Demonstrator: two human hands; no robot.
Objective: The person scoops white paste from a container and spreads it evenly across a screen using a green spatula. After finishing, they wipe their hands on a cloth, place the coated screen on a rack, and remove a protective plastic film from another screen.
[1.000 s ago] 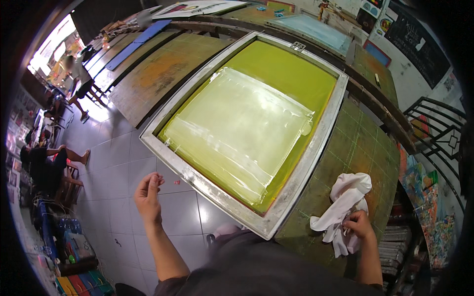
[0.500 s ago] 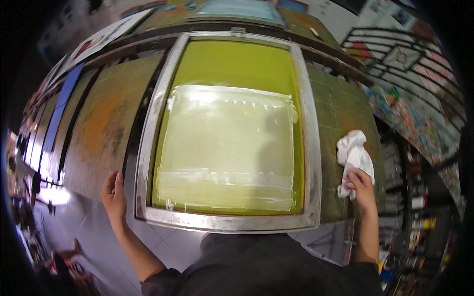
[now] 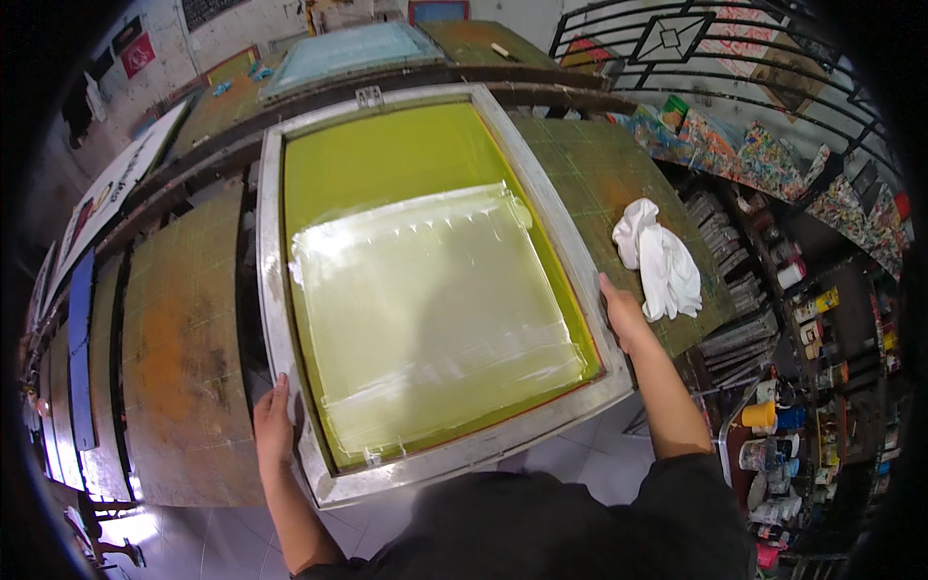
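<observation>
A metal-framed printing screen (image 3: pixel 469 454) stands in front of me with yellow-green mesh (image 3: pixel 387 145). A pale, wet-looking whitish layer (image 3: pixel 387 309) covers the lower two thirds of the mesh, with ragged edges. My left hand (image 3: pixel 274 425) grips the frame's left side near the front corner, thumb up along the edge. On the right side my right hand (image 3: pixel 625 314) holds the frame, its thumb pointing forward and its other fingers mostly hidden. Just beyond that hand, a crumpled white cloth (image 3: pixel 657 261) lies on the right board.
Worn, stained boards (image 3: pixel 184 338) flank the screen on both sides. Behind it, a pale blue screen (image 3: pixel 353 58) rests on another board. Paint-splattered sheets (image 3: pixel 735 155) and a black metal railing (image 3: pixel 667 39) are at right. Shelves of paint pots (image 3: pixel 764 416) stand lower right.
My right hand has let go of the white cloth and taken the frame's right side. My left hand has come onto the frame's left side. The view has turned rightward.
</observation>
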